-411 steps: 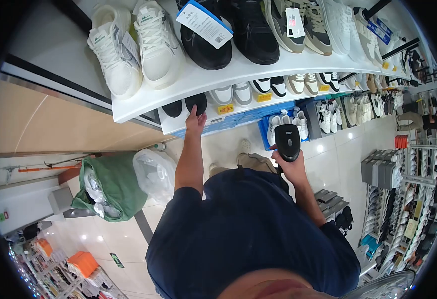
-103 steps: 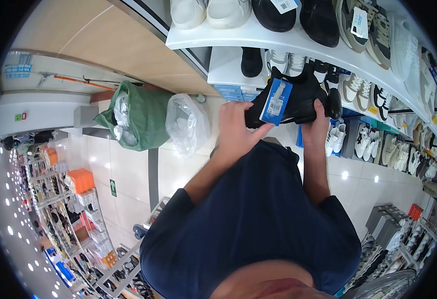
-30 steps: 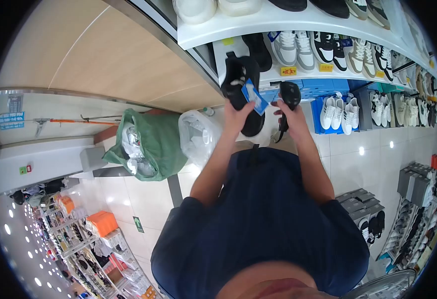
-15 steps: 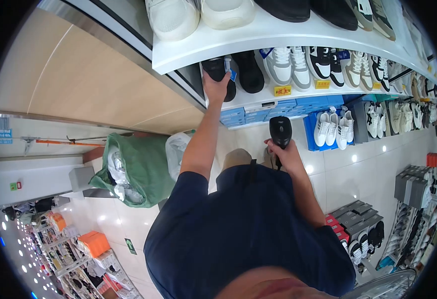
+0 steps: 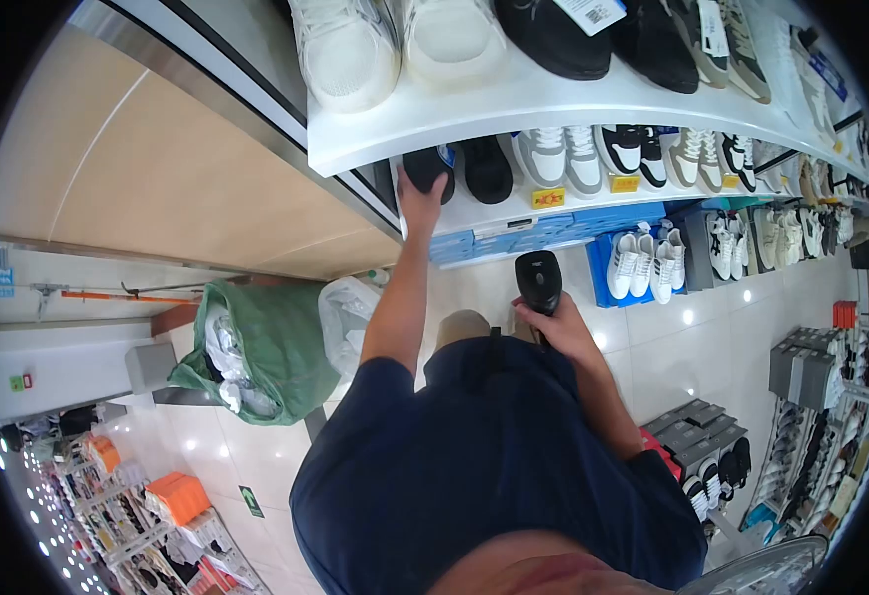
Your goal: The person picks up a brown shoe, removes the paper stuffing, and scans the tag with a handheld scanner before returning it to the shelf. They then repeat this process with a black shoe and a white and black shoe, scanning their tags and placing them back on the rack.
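Note:
My left hand (image 5: 419,205) reaches up to the lower shoe shelf, its fingers closed round the near end of a black shoe (image 5: 426,169). A bit of blue tag shows at that shoe's upper right. Beside it on the right stands another black shoe (image 5: 486,171), apart from my hand. My right hand (image 5: 560,325) grips a black handheld barcode scanner (image 5: 538,278) in front of my body. The scanner's head points up toward the shelf; its handle is mostly hidden by my fingers.
Overhead, a white shelf (image 5: 573,104) carries more shoes. Grey-and-white sneakers (image 5: 543,159) with yellow price cards stand right of the black pair, above blue shoe boxes (image 5: 514,238). A wooden panel (image 5: 206,159) and a green sack (image 5: 281,357) are at left.
The black shoe in my left hand has turned and settled lower beside its neighbour; its tag shows less. The shelves appear lower in view. My right hand still holds the scanner.

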The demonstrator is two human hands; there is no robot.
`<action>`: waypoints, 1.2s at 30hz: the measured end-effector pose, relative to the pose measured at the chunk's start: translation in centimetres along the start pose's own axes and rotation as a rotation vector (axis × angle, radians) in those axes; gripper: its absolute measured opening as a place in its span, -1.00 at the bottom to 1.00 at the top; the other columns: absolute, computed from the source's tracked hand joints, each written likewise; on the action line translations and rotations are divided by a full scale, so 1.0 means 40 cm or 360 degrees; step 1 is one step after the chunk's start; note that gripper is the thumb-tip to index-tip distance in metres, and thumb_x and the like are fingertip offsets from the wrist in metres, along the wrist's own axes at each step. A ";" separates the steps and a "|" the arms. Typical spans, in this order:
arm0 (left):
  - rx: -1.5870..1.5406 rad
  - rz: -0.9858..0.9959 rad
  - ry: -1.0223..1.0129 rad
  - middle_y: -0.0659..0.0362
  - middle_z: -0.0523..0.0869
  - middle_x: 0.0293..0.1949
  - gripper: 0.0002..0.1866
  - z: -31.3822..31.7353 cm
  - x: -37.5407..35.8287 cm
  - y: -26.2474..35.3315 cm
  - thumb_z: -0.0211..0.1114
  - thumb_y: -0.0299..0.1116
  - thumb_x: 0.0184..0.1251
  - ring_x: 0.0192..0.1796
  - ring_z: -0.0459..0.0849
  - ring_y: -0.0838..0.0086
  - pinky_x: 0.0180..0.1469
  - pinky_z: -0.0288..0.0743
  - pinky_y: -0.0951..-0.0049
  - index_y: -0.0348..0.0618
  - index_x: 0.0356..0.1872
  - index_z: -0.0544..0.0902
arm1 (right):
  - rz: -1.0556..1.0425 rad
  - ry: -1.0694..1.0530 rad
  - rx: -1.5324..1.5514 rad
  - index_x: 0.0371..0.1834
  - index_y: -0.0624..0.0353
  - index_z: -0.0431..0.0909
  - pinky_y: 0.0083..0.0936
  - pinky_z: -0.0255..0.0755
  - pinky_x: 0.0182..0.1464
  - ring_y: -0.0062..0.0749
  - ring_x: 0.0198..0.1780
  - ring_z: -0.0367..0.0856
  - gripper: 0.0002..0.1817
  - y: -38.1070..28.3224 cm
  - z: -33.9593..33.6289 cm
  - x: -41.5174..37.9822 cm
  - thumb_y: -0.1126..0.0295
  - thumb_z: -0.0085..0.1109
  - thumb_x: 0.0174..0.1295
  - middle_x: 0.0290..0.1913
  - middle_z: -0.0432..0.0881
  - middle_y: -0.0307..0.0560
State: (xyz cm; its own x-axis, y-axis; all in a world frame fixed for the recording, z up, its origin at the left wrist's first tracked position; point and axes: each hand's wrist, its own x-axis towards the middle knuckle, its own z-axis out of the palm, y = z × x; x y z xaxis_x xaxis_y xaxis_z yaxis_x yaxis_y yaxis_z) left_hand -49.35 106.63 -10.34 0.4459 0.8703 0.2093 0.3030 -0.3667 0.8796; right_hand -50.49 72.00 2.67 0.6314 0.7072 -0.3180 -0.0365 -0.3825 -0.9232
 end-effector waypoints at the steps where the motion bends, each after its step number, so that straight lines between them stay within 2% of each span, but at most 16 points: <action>1: 0.0100 0.0060 -0.0025 -0.31 0.43 0.34 0.07 -0.015 -0.048 -0.005 0.56 -0.03 0.10 0.38 0.41 -0.15 0.44 0.29 0.10 -0.36 0.52 0.15 | 0.0001 0.0013 0.0024 -0.15 0.21 0.73 -0.39 0.55 -0.03 -0.37 -0.15 0.74 -0.65 -0.017 -0.001 -0.011 0.14 0.42 0.19 -0.24 0.78 -0.07; 4: 0.0137 0.0193 -0.0053 -0.22 0.48 0.32 -0.10 -0.095 -0.247 -0.005 0.50 -0.23 0.22 0.36 0.47 -0.04 0.40 0.33 0.15 -0.34 0.50 0.21 | 0.0072 0.0025 0.0076 -0.14 0.23 0.70 -0.40 0.53 -0.06 -0.40 -0.18 0.69 -0.63 -0.067 -0.007 -0.047 0.14 0.42 0.20 -0.25 0.75 -0.08; 6: -0.0057 -0.0051 -0.0164 -0.20 0.51 0.30 -0.19 -0.158 -0.383 -0.031 0.46 -0.30 0.26 0.32 0.52 0.03 0.37 0.36 0.17 -0.32 0.47 0.28 | 0.0150 0.0034 0.0111 -0.13 0.24 0.68 -0.41 0.52 -0.08 -0.43 -0.21 0.66 -0.62 -0.099 -0.007 -0.079 0.14 0.43 0.20 -0.26 0.73 -0.10; 8: -0.0140 -0.0362 -0.0324 -0.15 0.66 0.13 -0.38 -0.249 -0.518 -0.017 0.38 -0.33 0.33 0.14 0.67 0.12 0.21 0.50 0.22 -0.31 0.38 0.43 | 0.0102 0.0006 0.0251 -0.14 0.24 0.64 -0.44 0.50 -0.13 -0.49 -0.24 0.59 -0.64 -0.136 -0.002 -0.104 0.16 0.43 0.21 -0.29 0.68 -0.16; 9: 0.0051 -0.0408 -0.0487 -0.08 0.75 -0.04 -0.46 -0.305 -0.570 0.001 0.35 -0.32 0.34 0.01 0.73 0.18 0.10 0.56 0.25 -0.29 0.30 0.50 | 0.0092 0.0042 0.0256 -0.14 0.24 0.64 -0.44 0.50 -0.13 -0.49 -0.24 0.59 -0.64 -0.149 0.000 -0.112 0.16 0.43 0.21 -0.29 0.68 -0.16; 11: 0.0011 -0.0474 -0.0552 -0.03 0.78 -0.19 -0.52 -0.383 -0.671 0.040 0.34 -0.33 0.34 -0.09 0.76 0.22 0.04 0.57 0.27 -0.28 0.24 0.56 | 0.0133 0.0075 0.0185 -0.14 0.22 0.62 -0.47 0.48 -0.13 -0.54 -0.23 0.56 -0.66 -0.165 0.010 -0.126 0.18 0.43 0.22 -0.29 0.65 -0.20; 16: 0.0097 -0.0533 -0.0788 -0.02 0.79 -0.27 -0.63 -0.497 -0.746 0.147 0.33 -0.34 0.33 -0.18 0.78 0.23 -0.04 0.60 0.29 -0.29 0.10 0.65 | -0.0026 0.0251 0.0355 -0.15 0.23 0.61 -0.43 0.50 -0.13 -0.50 -0.23 0.58 -0.66 -0.205 0.036 -0.137 0.21 0.44 0.22 -0.29 0.67 -0.19; 18: 0.0116 -0.0430 -0.0837 -0.02 0.79 -0.28 -0.65 -0.502 -0.724 0.161 0.33 -0.33 0.33 -0.19 0.78 0.24 -0.06 0.60 0.29 -0.28 0.08 0.66 | -0.0113 0.0394 0.0157 -0.13 0.26 0.60 -0.39 0.52 -0.12 -0.42 -0.24 0.62 -0.66 -0.212 0.032 -0.138 0.24 0.43 0.22 -0.26 0.70 -0.09; 21: 0.0103 -0.0272 -0.0848 -0.03 0.79 -0.30 -0.67 -0.475 -0.661 0.191 0.32 -0.33 0.36 -0.20 0.78 0.28 -0.09 0.60 0.32 -0.27 0.07 0.67 | -0.0281 0.0479 0.0102 -0.10 0.28 0.59 -0.36 0.53 -0.09 -0.36 -0.21 0.65 -0.65 -0.242 -0.002 -0.175 0.27 0.44 0.20 -0.24 0.72 0.01; 24: 0.0068 -0.0171 -0.0914 0.01 0.78 -0.30 -0.67 -0.432 -0.596 0.294 0.31 -0.33 0.38 -0.24 0.75 0.35 -0.08 0.59 0.36 -0.26 0.09 0.67 | -0.0364 0.0487 0.0079 -0.09 0.29 0.58 -0.35 0.54 -0.09 -0.33 -0.20 0.68 -0.63 -0.242 -0.060 -0.231 0.29 0.45 0.18 -0.23 0.72 0.06; 28: 0.0001 -0.0030 -0.0993 0.03 0.78 -0.30 -0.67 -0.336 -0.584 0.421 0.31 -0.32 0.38 -0.25 0.74 0.37 -0.09 0.59 0.37 -0.25 0.09 0.68 | -0.0339 0.0554 0.0026 -0.05 0.28 0.58 -0.35 0.55 -0.08 -0.30 -0.18 0.71 -0.62 -0.184 -0.179 -0.330 0.32 0.45 0.16 -0.20 0.73 0.08; 30: 0.0052 0.0013 -0.1067 0.03 0.78 -0.30 -0.68 -0.272 -0.616 0.494 0.30 -0.32 0.38 -0.25 0.74 0.38 -0.09 0.59 0.38 -0.23 0.09 0.68 | -0.0279 0.0600 0.0035 -0.04 0.28 0.58 -0.42 0.51 -0.08 -0.48 -0.20 0.61 -0.65 -0.154 -0.255 -0.393 0.35 0.44 0.19 -0.21 0.72 -0.02; 34: 0.0000 0.0104 -0.1184 0.04 0.78 -0.29 -0.68 -0.071 -0.741 0.573 0.30 -0.31 0.39 -0.26 0.74 0.40 -0.10 0.59 0.40 -0.20 0.09 0.69 | -0.0327 0.0782 0.0095 -0.03 0.28 0.58 -0.41 0.51 -0.07 -0.49 -0.20 0.60 -0.64 -0.086 -0.430 -0.532 0.37 0.43 0.17 -0.23 0.70 -0.06; 36: -0.0242 0.0101 -0.1298 0.06 0.78 -0.30 -0.69 0.046 -0.836 0.622 0.30 -0.33 0.40 -0.30 0.73 0.42 -0.14 0.59 0.43 -0.19 0.09 0.69 | -0.0355 0.0931 0.0247 -0.04 0.28 0.58 -0.44 0.50 -0.08 -0.51 -0.21 0.57 -0.65 -0.043 -0.526 -0.605 0.38 0.43 0.16 -0.25 0.68 -0.12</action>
State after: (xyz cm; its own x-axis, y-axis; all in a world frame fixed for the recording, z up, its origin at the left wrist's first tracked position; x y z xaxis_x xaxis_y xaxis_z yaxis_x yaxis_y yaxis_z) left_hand -55.15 67.80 3.76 0.9464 0.3166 -0.0633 0.1656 -0.3077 0.9370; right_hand -49.42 43.03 16.49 0.9532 0.3020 0.0151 0.0607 -0.1421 -0.9880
